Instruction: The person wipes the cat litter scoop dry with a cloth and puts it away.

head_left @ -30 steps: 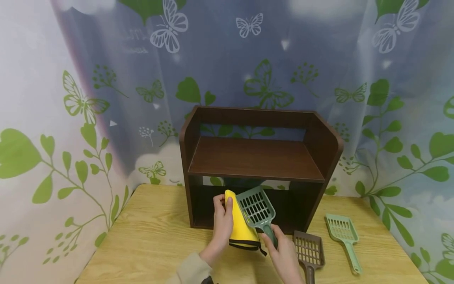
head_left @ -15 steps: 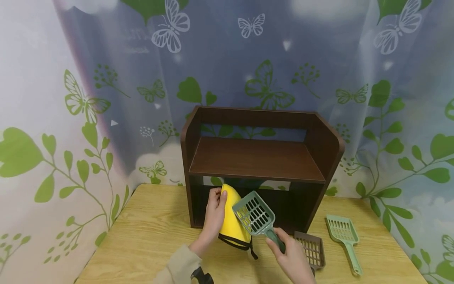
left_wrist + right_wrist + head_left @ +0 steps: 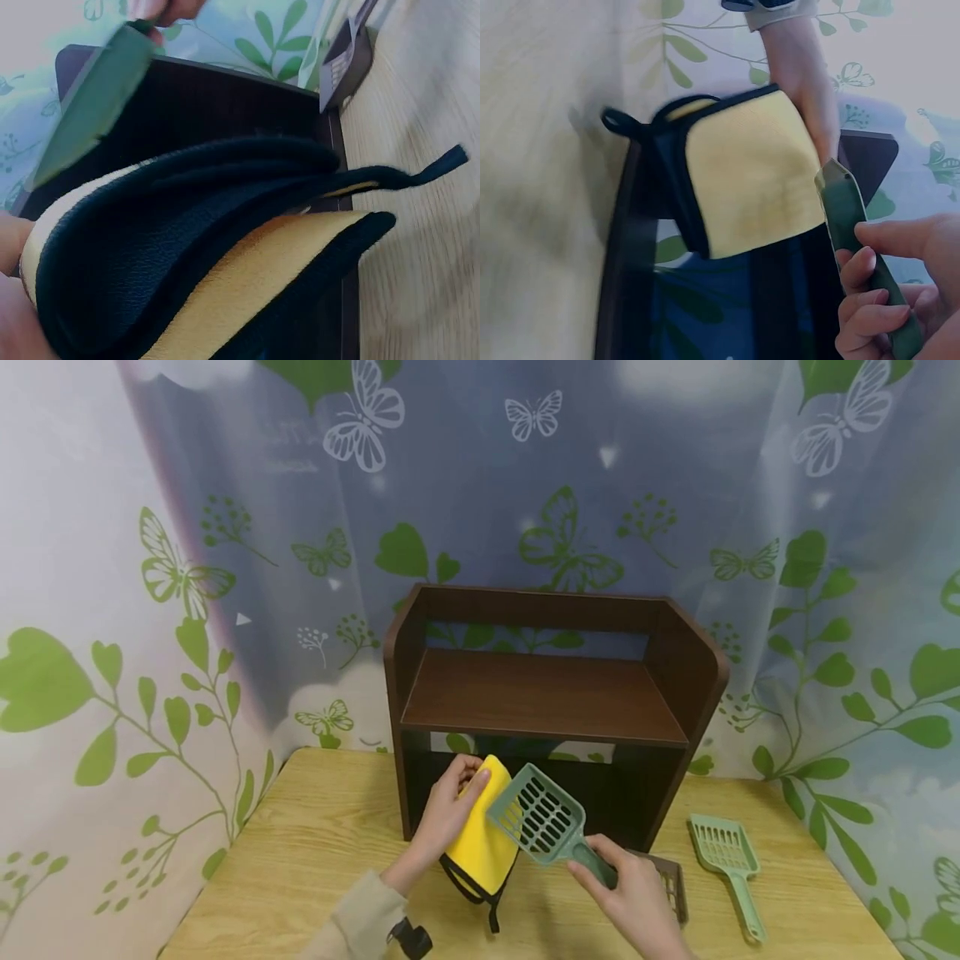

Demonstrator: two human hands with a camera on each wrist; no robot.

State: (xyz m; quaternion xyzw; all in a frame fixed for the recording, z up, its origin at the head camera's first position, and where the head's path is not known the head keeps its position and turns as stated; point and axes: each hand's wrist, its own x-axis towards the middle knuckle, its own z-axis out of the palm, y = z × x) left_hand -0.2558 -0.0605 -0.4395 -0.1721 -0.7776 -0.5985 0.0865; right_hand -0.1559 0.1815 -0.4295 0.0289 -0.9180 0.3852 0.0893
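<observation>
My left hand pinches a folded yellow cloth by its upper end, thumb on the near face. Black edging and a hanging loop show at the cloth's lower end. My right hand grips the handle of a green litter scoop, its slotted head tilted up to the left. In the head view the scoop's head overlaps the cloth's right side; whether they touch, I cannot tell. The left wrist view shows the folds of the cloth and its dark inner side. Seen edge-on, the scoop stands beside the cloth in the right wrist view.
A dark brown two-tier shelf stands behind both hands on the wooden table. A brown slotted scoop lies partly hidden behind my right hand. Further right lies a light green scoop. Patterned curtains enclose the back and sides.
The cloth has swung round, its lower end moving left, and my left forearm has shifted left. My right hand has moved right and a little down with the scoop, covering more of the brown scoop.
</observation>
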